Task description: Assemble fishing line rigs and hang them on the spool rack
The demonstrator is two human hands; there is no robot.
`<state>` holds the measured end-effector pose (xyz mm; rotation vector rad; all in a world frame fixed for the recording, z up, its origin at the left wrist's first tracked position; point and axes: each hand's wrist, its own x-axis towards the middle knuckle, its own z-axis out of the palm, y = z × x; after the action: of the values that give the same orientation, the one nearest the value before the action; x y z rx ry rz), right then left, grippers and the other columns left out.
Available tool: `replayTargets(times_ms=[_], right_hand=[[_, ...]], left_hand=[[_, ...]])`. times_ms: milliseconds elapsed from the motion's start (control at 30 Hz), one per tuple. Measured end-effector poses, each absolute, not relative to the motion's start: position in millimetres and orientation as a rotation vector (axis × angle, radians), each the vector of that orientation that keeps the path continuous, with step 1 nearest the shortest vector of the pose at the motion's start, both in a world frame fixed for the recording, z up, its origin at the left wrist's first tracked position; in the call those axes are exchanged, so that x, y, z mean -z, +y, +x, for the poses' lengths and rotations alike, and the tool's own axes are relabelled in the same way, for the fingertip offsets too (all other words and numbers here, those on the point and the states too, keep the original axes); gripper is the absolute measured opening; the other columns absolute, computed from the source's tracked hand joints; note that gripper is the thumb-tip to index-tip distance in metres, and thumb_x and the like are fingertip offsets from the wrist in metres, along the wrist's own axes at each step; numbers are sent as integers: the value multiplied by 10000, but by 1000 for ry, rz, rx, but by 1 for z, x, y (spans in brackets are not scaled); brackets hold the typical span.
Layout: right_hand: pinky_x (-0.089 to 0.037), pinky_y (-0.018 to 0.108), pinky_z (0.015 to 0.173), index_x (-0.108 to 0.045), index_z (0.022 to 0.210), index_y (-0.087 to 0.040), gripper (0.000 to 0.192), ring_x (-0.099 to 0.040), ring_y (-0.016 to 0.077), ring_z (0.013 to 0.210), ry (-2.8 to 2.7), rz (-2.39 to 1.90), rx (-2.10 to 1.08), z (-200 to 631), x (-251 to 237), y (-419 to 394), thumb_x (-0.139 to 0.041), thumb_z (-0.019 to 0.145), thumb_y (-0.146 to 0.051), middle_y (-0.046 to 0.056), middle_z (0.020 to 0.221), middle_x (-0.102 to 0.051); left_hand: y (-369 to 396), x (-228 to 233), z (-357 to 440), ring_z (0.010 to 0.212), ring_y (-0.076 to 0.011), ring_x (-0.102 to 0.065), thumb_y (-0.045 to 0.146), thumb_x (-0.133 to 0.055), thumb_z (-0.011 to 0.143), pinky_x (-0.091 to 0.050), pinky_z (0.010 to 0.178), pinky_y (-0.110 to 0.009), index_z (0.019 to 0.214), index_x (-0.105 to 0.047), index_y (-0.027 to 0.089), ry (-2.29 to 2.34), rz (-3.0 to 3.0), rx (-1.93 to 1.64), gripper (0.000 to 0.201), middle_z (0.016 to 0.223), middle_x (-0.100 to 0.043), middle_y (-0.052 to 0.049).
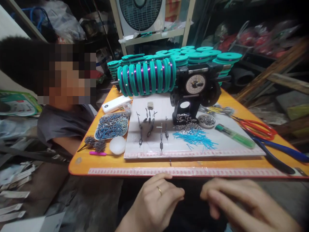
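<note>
1. Left hand (156, 201) — bare, with a thin gold ring (159, 190) on one finger.
2. Right hand (238, 201) — bare, no ring or glove showing.
3. Both wrists bare; no sleeve reaches them.

No lettering is showing clearly enough to be read. Ruler strips (193, 171) are running along the front edge of the bench (79, 162), their red markings too small to make out, and the round dial (195, 84) on the black winding machine (193, 93) is carrying figures too blurred to tell.
</note>
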<state>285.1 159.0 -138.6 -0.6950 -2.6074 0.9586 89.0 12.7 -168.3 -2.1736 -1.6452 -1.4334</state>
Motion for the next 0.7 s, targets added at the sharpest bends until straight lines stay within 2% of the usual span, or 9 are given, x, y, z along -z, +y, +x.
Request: replayTargets(times_ms=[133,200,300,433,633,700], right_hand=[[-496,250,751,-691,1062,-236,232,-641,132,867,-2423,-555,-167,261,131,203,-531,958,-370,12,1008,-688],[-497,326,830,-689,1068,-238,222,-601,185,979,-2443,-507,14,244,131,221,-556,943,-365,36,1094,-651],[-496,375,872,-706,1040,-231,205,-551,226,1063,-2487,-476,28,226,134,235,-602,916,-356,59,1078,-627],[-488,373,868,-710,935,-200,151,-533,209,1020,-2467,-454,30,221,139,237,-617,907,-316,56,1071,-628],[-516,270,841,-748,1018,-254,174,-590,132,971,-2304,-484,-29,229,134,229,-627,910,-320,35,1075,-635],[-538,198,762,-750,1038,-279,182,-642,91,905,-2226,-578,-224,232,129,219,-637,906,-335,11,1038,-672]], left_hand=[[15,166,89,683,-140,-658,-18,-572,874,-602,771,-301,1003,-631,121,-1724,-2003,1672,199,735,-686,-59],[16,164,89,724,-145,-671,-24,-590,865,-586,711,-256,1001,-638,126,-1763,-1927,1760,208,761,-689,-65],[17,161,88,739,-135,-662,-12,-599,861,-558,678,-225,984,-648,130,-1800,-1819,1843,194,790,-682,-63],[20,157,88,768,-121,-648,-8,-583,863,-543,697,-205,970,-649,140,-1853,-1727,1901,195,810,-662,-50],[24,156,96,765,-120,-616,64,-576,912,-498,675,-203,951,-635,184,-2007,-1632,2032,139,825,-631,-25],[28,156,101,717,-109,-570,103,-600,919,-458,627,-199,961,-653,201,-2093,-1526,2160,119,837,-612,-18]])
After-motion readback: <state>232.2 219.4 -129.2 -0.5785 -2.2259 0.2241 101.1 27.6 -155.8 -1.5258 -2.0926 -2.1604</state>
